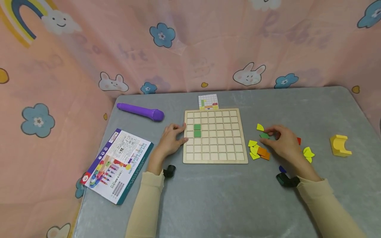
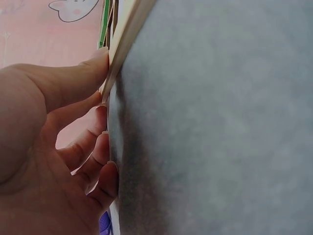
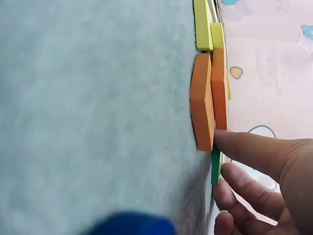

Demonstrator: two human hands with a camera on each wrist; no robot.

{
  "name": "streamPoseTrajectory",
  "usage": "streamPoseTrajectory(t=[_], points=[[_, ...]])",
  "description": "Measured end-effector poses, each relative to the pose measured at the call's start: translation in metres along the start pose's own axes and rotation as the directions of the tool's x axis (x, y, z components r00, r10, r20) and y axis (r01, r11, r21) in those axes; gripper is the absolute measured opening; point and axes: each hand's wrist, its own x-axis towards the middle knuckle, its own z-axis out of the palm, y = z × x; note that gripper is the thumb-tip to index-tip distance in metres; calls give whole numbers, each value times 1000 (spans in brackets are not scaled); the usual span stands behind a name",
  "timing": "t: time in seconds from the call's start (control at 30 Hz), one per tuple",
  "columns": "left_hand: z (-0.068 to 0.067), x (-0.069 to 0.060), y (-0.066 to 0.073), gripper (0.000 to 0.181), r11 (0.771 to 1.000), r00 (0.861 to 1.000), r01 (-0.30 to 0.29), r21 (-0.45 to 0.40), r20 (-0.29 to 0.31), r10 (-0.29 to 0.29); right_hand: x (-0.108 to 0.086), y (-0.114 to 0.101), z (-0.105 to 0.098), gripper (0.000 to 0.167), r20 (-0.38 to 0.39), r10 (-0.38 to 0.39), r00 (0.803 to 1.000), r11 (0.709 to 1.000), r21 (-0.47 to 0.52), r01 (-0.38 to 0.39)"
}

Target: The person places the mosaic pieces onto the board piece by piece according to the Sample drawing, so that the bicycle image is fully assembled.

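Head view: mottled grey table [image 1: 214, 198]; printed box [image 1: 117, 167], "COLUMN" legible; square-gridded wooden board [image 1: 215, 161], left hand [image 1: 171, 140] gripping its left edge; right hand [image 1: 282, 140] pinching flat green tile [image 1: 264, 135] right of the board.

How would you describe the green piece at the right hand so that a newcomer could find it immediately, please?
On the grey table, find the wooden grid board, then look right to the right hand. The green piece sits between its thumb and fingers. Among yellow pieces and orange pieces nearby, it is the only green one off the board.
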Motion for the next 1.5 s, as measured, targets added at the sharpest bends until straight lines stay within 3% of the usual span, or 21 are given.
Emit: streamPoseTrajectory(t=[0.23,0.4,0.7,0.87,1.07,1.5], points=[[0,-1,1,64,1000,1000,-12,0,-10,12,0,-1,-4,36,16,17,1000,1000,-20,-16],[1,0,1,64,1000,1000,-23,10,-20,23,2,-9,-5,35,20,-31,999,999,-8,31],[0,-2,1,64,1000,1000,-17,15,-18,18,13,-55,12,32,58,-141,988,988,74,136],[-1,-2,1,65,1000,1000,-4,12,-9,4,20,-84,35,27,97,-210,973,971,138,196],[1,-1,0,65,1000,1000,-2,3,-3,2,26,-110,61,24,134,-323,937,937,181,297],[2,0,-2,65,1000,1000,-4,14,-10,4,23,-145,99,25,223,-377,899,922,182,342]])
